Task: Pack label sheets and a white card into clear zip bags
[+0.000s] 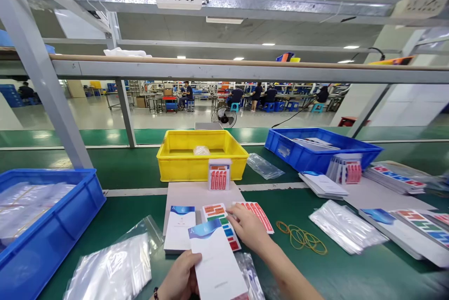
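My left hand (pixel 180 276) grips a white booklet with a blue wave corner (pixel 215 258) by its lower left edge, holding it above the green bench. My right hand (pixel 247 227) reaches forward with its fingers lying on a multicoloured sticker sheet (pixel 219 218). Just right of that hand lies a red-striped sticker sheet (pixel 259 216). A second white booklet (pixel 180 227) rests flat to the left. A clear plastic bag (pixel 250 279) lies under the held booklet.
A yellow bin (pixel 168 162) stands behind, with a red label card (pixel 219 176) leaning on it. Blue bins sit at left (pixel 56 234) and back right (pixel 308 157). Rubber bands (pixel 301 237), plastic bags (pixel 115 267) and stacks of booklets (pixel 403 230) lie around. People work far behind.
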Action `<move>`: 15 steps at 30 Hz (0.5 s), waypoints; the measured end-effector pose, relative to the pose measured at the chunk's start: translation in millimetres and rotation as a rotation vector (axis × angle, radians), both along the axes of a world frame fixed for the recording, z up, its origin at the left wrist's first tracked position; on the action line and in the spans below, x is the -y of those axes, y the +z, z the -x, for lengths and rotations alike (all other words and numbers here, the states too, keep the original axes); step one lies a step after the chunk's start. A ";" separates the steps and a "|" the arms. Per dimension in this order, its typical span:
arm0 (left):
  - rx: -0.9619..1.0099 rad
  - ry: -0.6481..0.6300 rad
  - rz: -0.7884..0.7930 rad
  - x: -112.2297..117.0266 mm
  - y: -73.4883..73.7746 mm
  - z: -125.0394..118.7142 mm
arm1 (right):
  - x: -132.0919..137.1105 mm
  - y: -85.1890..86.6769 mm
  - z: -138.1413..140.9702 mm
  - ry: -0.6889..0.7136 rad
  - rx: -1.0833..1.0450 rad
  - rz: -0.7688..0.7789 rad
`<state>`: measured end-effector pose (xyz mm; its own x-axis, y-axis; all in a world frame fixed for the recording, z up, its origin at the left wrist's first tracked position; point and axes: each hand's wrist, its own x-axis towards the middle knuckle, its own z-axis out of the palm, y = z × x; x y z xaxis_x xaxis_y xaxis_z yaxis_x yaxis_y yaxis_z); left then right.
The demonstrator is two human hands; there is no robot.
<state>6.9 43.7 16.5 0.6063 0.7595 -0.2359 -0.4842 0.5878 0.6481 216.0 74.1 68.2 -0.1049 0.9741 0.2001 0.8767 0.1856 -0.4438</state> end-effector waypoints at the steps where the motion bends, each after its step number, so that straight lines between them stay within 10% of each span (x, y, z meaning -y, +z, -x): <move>1: 0.027 -0.019 -0.006 0.4 1.4 0.3 | -11.8 -4.2 1.1 -0.049 0.024 0.030; 15: -0.108 -0.179 -0.022 1.2 10.9 -3.0 | -52.0 -17.2 -4.7 -0.165 -0.237 0.078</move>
<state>9.9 42.5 27.4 0.7039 0.6479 -0.2911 -0.3004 0.6429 0.7045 220.8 126.1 51.0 0.0966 0.9876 0.1238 0.7625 0.0065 -0.6470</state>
